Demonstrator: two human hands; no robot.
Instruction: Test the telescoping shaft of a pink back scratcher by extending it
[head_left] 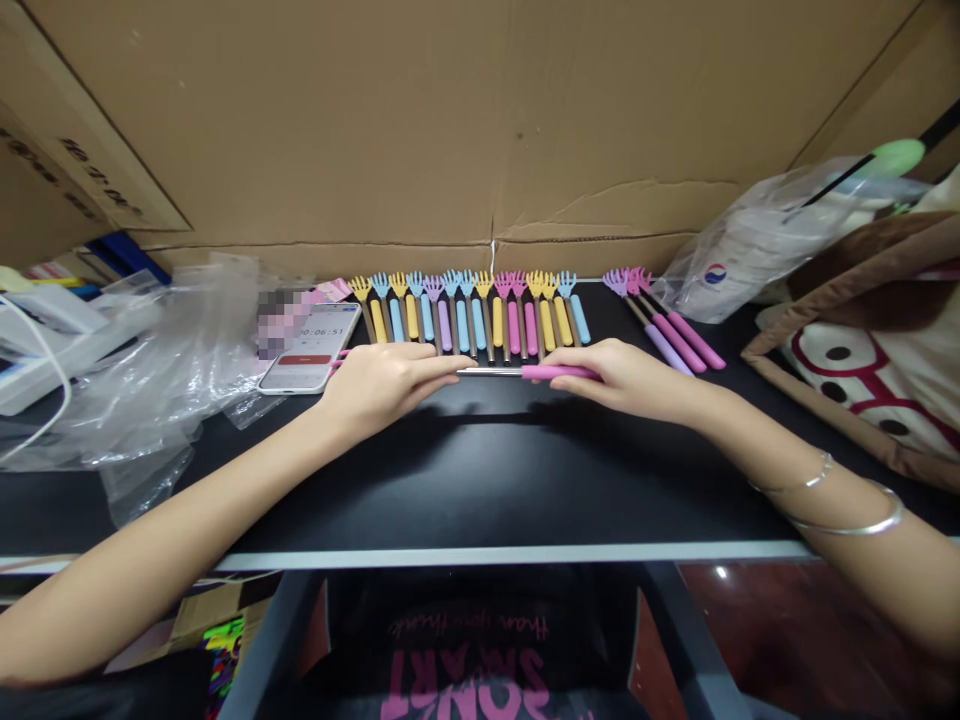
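Observation:
A back scratcher with a pink handle [551,372] and a metal rod is held level above the black table by both hands. My right hand [626,375] is closed round the handle. My left hand [394,385] is closed on the other end of the rod, its fingers hiding most of the head; pink tips show beside the palm. Behind the hands, a row of several back scratchers [465,320] in yellow, blue, purple and pink lies with claws pointing to the back. To the right of the row, three longer back scratchers [667,325], one purple and two pink, lie slanted.
A phone [304,375] showing a timer lies left of the row, by crumpled clear plastic bags [157,370]. At the right stand a bagged cup [739,265] and a brown-and-cream cloth bag [847,380]. A cardboard wall [420,130] closes the back.

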